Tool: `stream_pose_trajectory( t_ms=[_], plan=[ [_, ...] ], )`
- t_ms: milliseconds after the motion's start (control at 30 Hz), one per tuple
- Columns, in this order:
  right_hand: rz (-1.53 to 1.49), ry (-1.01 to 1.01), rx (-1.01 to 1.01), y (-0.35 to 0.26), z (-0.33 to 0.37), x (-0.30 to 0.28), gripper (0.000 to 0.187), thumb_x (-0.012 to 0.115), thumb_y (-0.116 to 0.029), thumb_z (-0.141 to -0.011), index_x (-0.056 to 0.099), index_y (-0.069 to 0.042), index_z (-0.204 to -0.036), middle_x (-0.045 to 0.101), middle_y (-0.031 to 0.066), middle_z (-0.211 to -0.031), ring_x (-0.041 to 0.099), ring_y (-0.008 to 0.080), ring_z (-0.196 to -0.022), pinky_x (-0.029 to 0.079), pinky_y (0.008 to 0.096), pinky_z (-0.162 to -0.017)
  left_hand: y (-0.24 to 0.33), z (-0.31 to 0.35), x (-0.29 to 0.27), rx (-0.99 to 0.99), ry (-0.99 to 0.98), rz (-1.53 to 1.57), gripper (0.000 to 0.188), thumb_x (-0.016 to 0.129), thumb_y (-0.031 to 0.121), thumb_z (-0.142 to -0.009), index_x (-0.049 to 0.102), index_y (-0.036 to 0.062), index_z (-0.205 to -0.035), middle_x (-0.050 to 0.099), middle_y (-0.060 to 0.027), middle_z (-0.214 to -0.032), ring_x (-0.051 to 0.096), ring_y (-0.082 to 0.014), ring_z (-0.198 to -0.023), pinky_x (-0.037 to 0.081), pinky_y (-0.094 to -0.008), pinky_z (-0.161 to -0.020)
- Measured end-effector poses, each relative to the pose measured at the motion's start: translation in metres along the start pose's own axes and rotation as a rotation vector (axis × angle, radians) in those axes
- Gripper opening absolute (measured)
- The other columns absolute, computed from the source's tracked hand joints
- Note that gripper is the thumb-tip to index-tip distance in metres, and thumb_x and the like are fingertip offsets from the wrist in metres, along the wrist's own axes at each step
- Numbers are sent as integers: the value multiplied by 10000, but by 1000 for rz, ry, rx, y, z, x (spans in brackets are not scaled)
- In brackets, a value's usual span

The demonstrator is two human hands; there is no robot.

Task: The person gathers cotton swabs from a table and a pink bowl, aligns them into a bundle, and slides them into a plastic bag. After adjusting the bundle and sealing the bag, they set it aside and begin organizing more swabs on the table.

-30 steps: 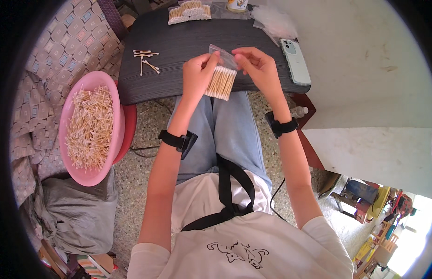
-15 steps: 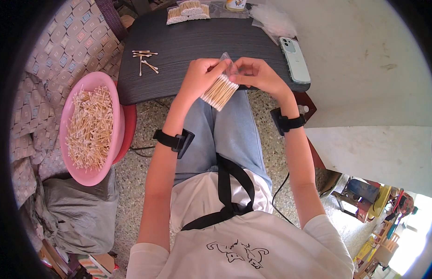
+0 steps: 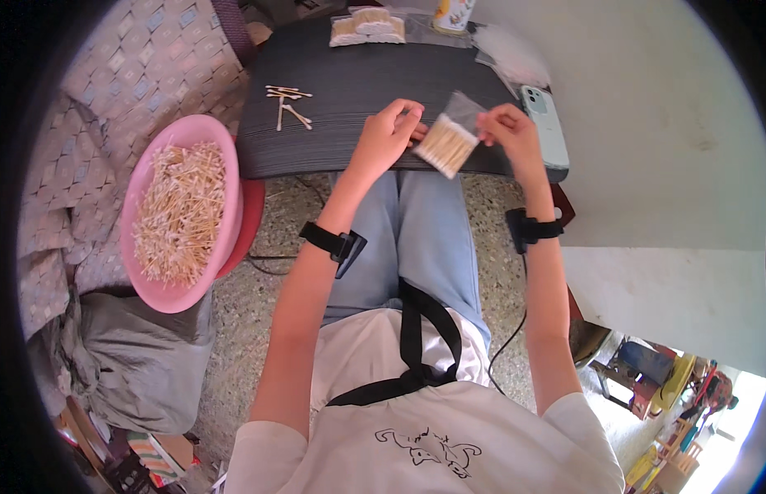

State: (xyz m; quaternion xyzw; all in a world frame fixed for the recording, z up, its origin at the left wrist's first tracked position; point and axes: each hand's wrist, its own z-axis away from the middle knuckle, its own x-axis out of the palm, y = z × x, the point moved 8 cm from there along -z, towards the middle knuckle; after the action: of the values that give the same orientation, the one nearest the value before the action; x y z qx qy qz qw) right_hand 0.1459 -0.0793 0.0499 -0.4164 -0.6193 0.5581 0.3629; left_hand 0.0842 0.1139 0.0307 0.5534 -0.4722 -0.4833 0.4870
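Note:
A small clear plastic bag of cotton swabs [image 3: 446, 146] hangs tilted over the near edge of the black table [image 3: 350, 78]. My right hand [image 3: 513, 136] pinches the bag by its right edge near the top. Just left of the bag is my left hand [image 3: 387, 138], its fingers loosely bent and a little apart; the fingertips come close to the bag's side without visibly gripping it. Several loose cotton swabs [image 3: 289, 105] lie on the left part of the tabletop. A pink basin [image 3: 134, 239] heaped with cotton swabs [image 3: 181, 214] stands at my left.
Filled swab bags [image 3: 368, 29] are stacked at the table's far edge, beside a printed cylindrical container [image 3: 454, 15]. Clear empty bags [image 3: 511, 53] lie at the far right, near a pale phone [image 3: 545, 123]. A wall [image 3: 646, 123] rises on the right; grey cloth [image 3: 144, 354] lies below the basin.
My hands have moved apart. The left has come away from the swab bag, while the right holds it by the edge, slightly farther right. The whole view has shifted a little.

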Motion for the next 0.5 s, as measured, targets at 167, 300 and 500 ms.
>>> stream_pose_trajectory(
  t_ms=[167,300,500],
  plan=[
    [645,373,-183,-14,7,-41,201,683,-76,-780,576,-15,-939,636,65,-844,611,179,-700,477,279,-640,33,24,-67,432,372,-698,294,626,104,-816,579,43,-1100,654,-128,-1020,619,-291,-972,474,-356,-851],
    [952,457,-525,-64,24,1,227,662,-45,-747,580,-27,-958,625,98,-913,601,268,-833,476,345,-749,21,39,-130,377,581,-1102,335,550,14,-793,556,11,-1127,599,-195,-1025,566,-331,-973,424,-408,-860],
    [912,-163,-502,-50,1,136,322,673,-90,-725,569,-38,-1024,605,154,-972,564,345,-977,468,410,-826,0,29,-146,218,614,-1041,387,524,-13,-795,477,-67,-1176,532,-228,-1064,489,-351,-1066,373,-444,-909]
  ],
)
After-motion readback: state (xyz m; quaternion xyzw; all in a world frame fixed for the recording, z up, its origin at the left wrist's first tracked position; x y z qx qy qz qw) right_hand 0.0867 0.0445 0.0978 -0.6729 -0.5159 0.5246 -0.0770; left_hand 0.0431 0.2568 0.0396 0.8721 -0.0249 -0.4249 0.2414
